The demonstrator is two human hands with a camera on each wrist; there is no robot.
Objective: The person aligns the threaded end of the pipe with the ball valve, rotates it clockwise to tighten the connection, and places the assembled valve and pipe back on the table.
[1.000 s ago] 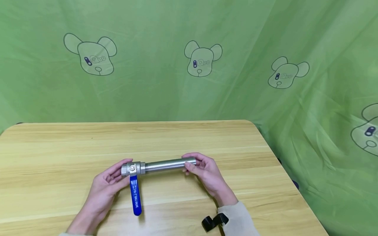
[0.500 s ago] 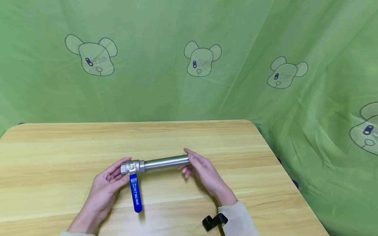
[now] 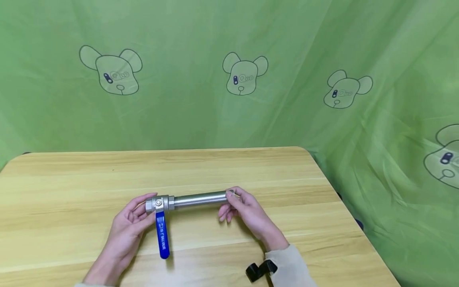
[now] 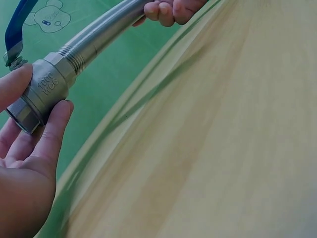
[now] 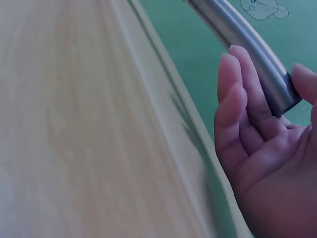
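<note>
A steel ball valve (image 3: pixel 159 203) with a blue lever handle (image 3: pixel 163 235) is held up above the table by my left hand (image 3: pixel 125 227), thumb on the near side and fingers on the far side. Out of its right end runs a straight steel pipe (image 3: pixel 201 199); threads show where it meets the valve in the left wrist view. My right hand (image 3: pixel 251 211) pinches the pipe's free end between thumb and fingers, its lower fingers curled beneath. The lever points toward me. In the right wrist view the thumb (image 5: pixel 304 82) presses at the pipe's end (image 5: pixel 282 96).
The wooden table (image 3: pixel 89 179) spreads under both hands, with its far edge and right edge in sight. Behind and to the right hangs a green curtain (image 3: pixel 179 99) printed with bear heads. A black device (image 3: pixel 261 270) is at the right sleeve (image 3: pixel 288 265).
My right fingers have loosened and shifted their hold at the pipe's end, first spread, now pinching again. The valve and pipe have moved slightly left; the left hand keeps its grip.
</note>
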